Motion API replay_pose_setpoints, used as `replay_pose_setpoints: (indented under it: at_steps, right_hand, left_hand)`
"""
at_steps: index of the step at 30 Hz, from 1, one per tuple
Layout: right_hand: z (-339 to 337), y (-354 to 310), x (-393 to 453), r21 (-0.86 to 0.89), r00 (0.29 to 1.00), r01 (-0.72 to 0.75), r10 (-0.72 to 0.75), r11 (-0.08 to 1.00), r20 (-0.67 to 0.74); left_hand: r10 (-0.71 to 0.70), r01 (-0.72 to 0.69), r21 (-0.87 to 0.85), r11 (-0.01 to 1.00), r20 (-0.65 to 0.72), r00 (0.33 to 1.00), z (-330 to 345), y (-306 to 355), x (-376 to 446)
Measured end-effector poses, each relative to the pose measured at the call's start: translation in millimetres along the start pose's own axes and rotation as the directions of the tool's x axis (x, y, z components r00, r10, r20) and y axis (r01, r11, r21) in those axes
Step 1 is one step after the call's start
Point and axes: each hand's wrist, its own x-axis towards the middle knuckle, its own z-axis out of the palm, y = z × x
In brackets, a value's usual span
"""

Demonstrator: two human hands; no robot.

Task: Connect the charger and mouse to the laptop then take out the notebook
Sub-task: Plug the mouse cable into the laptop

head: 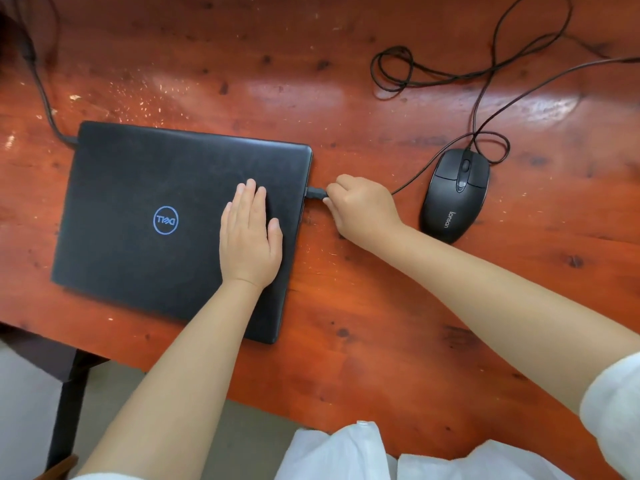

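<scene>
A closed black laptop (145, 216) with a blue round logo lies on the red-brown wooden table (381, 306). My left hand (249, 237) rests flat on its lid, fingers together. My right hand (363, 209) pinches the mouse's black USB plug (316, 193), whose tip sits at the laptop's right edge. The black wired mouse (454, 195) lies to the right of that hand; its thin cable (485, 74) loops across the far table. A thicker charger cable (45, 98) runs from the far left into the laptop's back left corner. No notebook is visible.
The table's near edge runs diagonally from the left to the bottom middle, with a dark table leg (65, 403) and grey floor below. White clothing (346, 455) fills the bottom of the view.
</scene>
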Motion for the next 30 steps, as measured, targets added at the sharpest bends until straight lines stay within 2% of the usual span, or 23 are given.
replay_pose_setpoints:
  at_steps: [4,6,7,8,10,11,12,13,15,17,21,24,30]
  right_hand:
    - [-7,-2,2,-0.055,0.996,0.051,-0.047,0.997,0.073]
    - [-12,-2,5,-0.105,0.981,0.013,0.008,0.994,0.195]
    - [-19,-1,3,-0.118,0.977,-0.010,0.035,0.993,0.212]
    - [-28,0,-1,-0.107,0.980,-0.024,0.045,0.994,0.192]
    - [-48,8,-19,-0.083,0.996,-0.082,0.079,0.993,-0.037]
    - [-57,14,-31,-0.092,0.975,-0.162,0.145,0.983,-0.170]
    - [-64,21,-40,-0.094,0.939,-0.274,0.245,0.957,-0.243]
    - [-68,27,-48,-0.100,0.897,-0.398,0.364,0.912,-0.249]
    - [-67,34,-57,-0.153,0.802,-0.597,0.583,0.787,-0.132]
    - [-62,35,-55,-0.169,0.721,-0.689,0.690,0.704,-0.064]
    - [-55,30,-43,-0.130,0.701,-0.712,0.707,0.690,-0.091]
    - [-58,19,-61,-0.063,0.737,-0.675,0.667,0.735,-0.107]
    - [-23,-72,-108,0.016,0.718,-0.669,0.651,0.743,-0.247]
  left_hand:
    - [-0.003,0.003,-0.001,1.000,-0.007,1.000,0,-1,0]
    - [-0.006,0.006,-0.001,1.000,-0.010,1.000,0,-1,0]
    - [-0.006,0.006,0.000,1.000,-0.011,1.000,0,-2,0]
    - [-0.006,0.006,0.000,1.000,-0.013,1.000,0,-1,0]
    - [-0.004,0.004,-0.002,1.000,-0.013,1.000,-1,-2,0]
    - [-0.003,0.003,-0.008,1.000,-0.016,1.000,-1,-2,0]
    - [-0.002,0.001,-0.009,1.000,-0.015,1.000,-1,-2,1]
    - [-0.002,0.002,-0.009,1.000,-0.014,1.000,-1,-2,1]
    - [-0.001,0.001,-0.009,1.000,-0.014,1.000,-2,-1,0]
    - [0.004,-0.004,-0.009,1.000,-0.008,1.000,-3,-1,-1]
    - [0.019,-0.019,-0.013,1.000,-0.003,1.000,-4,-1,-1]
    - [0.042,-0.042,-0.021,0.999,-0.008,0.999,-4,-3,0]
    - [0.127,-0.128,-0.044,0.991,-0.015,0.992,-2,-11,-1]
